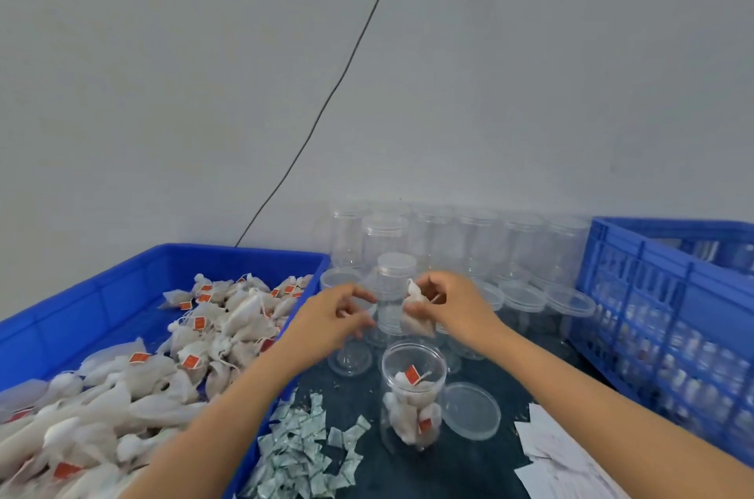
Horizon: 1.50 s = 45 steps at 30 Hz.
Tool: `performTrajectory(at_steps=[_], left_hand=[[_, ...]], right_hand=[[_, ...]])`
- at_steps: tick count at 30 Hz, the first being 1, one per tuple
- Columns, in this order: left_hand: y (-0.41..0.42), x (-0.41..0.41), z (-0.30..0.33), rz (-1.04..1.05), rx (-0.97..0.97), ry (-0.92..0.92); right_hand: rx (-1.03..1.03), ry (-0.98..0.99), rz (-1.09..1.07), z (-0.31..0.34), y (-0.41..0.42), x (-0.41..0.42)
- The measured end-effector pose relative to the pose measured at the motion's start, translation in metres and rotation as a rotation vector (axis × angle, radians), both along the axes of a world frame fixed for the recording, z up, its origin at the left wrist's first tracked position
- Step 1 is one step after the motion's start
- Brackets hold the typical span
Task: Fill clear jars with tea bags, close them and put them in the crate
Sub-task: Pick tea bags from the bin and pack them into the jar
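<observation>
Both hands hover above the open jar [412,392]. Right hand [453,304] pinches a tea bag [416,317]; left hand [338,315] holds nothing, fingers loosely curled.

White tea bags [228,329] with orange-red tags fill a blue tray [122,274]; jars [412,392] clear.

A black cable [326,98] slants down the grey wall [530,70]; small sachets [302,453] and white papers [559,453] lie on the table.

Dark tabletop [469,470] under blue bin [163,274], crate [653,294], clear jars [412,396], lid [471,411], perhaps sachets [302,453].
</observation>
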<state>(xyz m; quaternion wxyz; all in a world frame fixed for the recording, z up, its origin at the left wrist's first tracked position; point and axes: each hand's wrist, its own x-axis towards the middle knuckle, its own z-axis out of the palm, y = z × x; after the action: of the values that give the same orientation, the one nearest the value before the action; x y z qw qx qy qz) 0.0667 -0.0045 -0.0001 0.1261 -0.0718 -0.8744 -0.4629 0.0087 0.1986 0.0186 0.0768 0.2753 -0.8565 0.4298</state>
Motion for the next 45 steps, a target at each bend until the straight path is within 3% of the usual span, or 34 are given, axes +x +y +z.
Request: performTrajectory(at_steps=[3,9,13,14,17,22,31,35,39,45], left_hand=[[0.026,0.004,-0.013,-0.203,-0.161,-0.008],[0.027,0.003,-0.026,-0.207,-0.291,-0.015],[0.013,0.006,-0.026,-0.132,-0.269,-0.004],[0.007,0.006,-0.027,-0.063,-0.234,0.007],[-0.009,0.0,-0.033,0.119,-0.247,-0.036],[-0.012,-0.002,-0.056,0.002,-0.686,-0.403],[0.023,-0.005,-0.09,0.066,-1.002,-0.42],[0.027,-0.007,-0.091,0.12,-0.98,-0.364],[0.027,-0.009,-0.07,0.229,-0.797,-0.309],[0.02,0.0,-0.042,0.294,-0.37,-0.173]], right_hand=[[0.066,-0.012,-0.028,-0.011,0.011,0.004],[0.098,-0.044,-0.033,-0.037,0.018,0.013],[0.534,0.193,0.001,-0.048,0.019,0.014],[0.557,0.22,0.004,-0.05,0.02,0.013],[0.355,0.169,0.007,-0.048,0.025,0.01],[-0.063,-0.111,-0.09,-0.042,0.041,0.01],[-0.301,-0.439,-0.166,-0.074,0.076,0.014],[-0.331,-0.496,-0.228,-0.085,0.1,0.011],[-0.295,-0.479,-0.286,-0.086,0.131,0.006],[0.084,-0.353,-0.341,-0.092,0.174,0.0]])
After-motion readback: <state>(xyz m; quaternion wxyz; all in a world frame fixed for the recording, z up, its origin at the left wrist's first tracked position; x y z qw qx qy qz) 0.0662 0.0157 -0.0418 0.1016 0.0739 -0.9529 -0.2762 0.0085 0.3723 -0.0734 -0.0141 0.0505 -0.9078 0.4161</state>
